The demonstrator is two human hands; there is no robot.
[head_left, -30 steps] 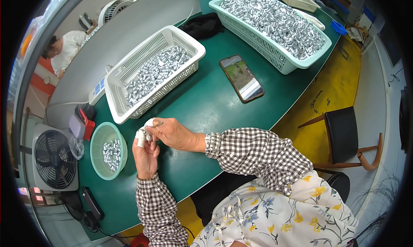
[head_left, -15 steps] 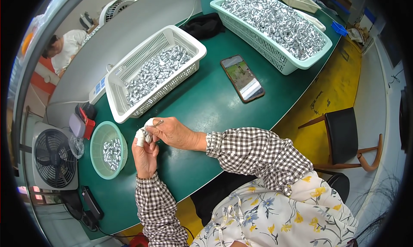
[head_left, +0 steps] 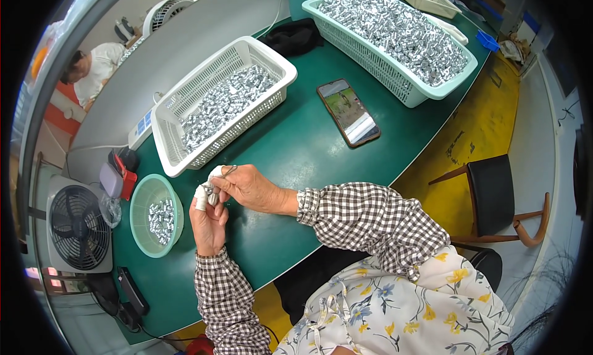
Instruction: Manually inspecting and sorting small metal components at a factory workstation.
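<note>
My left hand (head_left: 210,230) is closed around small silver metal pieces (head_left: 213,199), with white wrapping on its fingertips. Close against it, my right hand (head_left: 253,188) pinches a thin metal tool (head_left: 231,169), whose exact kind I cannot make out; white covering also shows on a finger there. The hands meet above the green table, between a pale green bowl (head_left: 139,194) of similar silver pieces and a white slotted basket (head_left: 163,154) with many more. Fingers partly hide the pieces being handled.
A larger pale green basket (head_left: 377,67) heaped with silver pieces stands at the far right. A phone (head_left: 349,113) lies on the green table (head_left: 278,148). A fan (head_left: 77,226) stands at the left, a black chair (head_left: 490,191) at the right. Another person (head_left: 99,67) sits beyond the partition.
My right hand has shifted slightly up and left, and the thin tool's visible end sits a little higher. My left hand stays almost still.
</note>
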